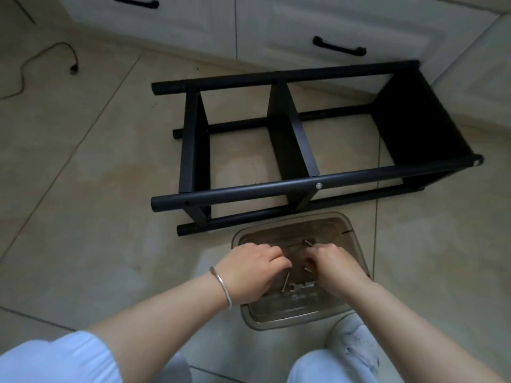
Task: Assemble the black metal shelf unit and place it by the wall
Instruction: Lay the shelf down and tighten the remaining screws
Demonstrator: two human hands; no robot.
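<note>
The black metal shelf unit [298, 150] lies on its side on the tiled floor, three panels joined by round tubes. A silver screw head shows on the near upper tube [318, 185]. In front of it sits a clear plastic tray [351, 225] holding a flat wrench [300, 286], a hex key [285, 283] and small screws. Both my hands reach into the tray. My left hand [249, 269], with a bangle on the wrist, has its fingers curled down over the parts. My right hand [329, 265] pinches a small metal piece at its fingertips.
White cabinet doors with black handles [339, 47] run along the back, close behind the shelf. A black cable with a plug [73, 69] lies on the floor at the far left. My knees in light jeans are at the bottom edge.
</note>
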